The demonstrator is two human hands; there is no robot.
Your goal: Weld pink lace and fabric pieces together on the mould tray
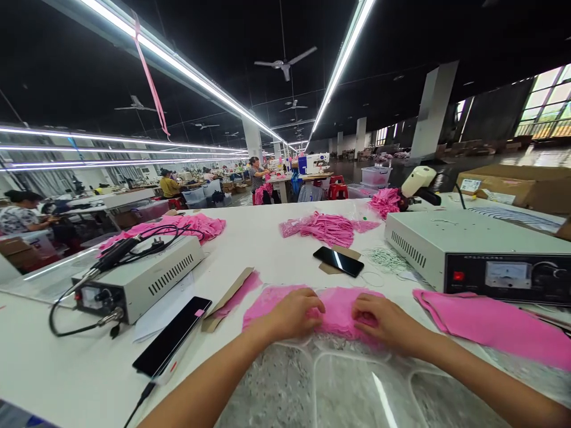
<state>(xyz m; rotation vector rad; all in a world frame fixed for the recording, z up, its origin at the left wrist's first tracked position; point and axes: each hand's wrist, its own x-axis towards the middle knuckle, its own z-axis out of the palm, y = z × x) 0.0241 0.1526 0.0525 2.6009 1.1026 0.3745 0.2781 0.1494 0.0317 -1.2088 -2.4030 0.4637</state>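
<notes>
A pink fabric stack [336, 304] lies on the near side of the farther phone [338, 261]. The left hand [292, 314] and right hand [380, 321] rest apart on it; whether either pinches a layer, I cannot tell. Straightening or separating layers seems underway, calling next for a light touch.

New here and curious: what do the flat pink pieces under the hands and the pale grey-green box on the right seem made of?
Flat pink cloth pieces: probably thin, matt fabric, given their soft, layered edges. Pale grey-green rectangular box: likely satin-painted metal, from its crisp edges and slotted vents.
</notes>
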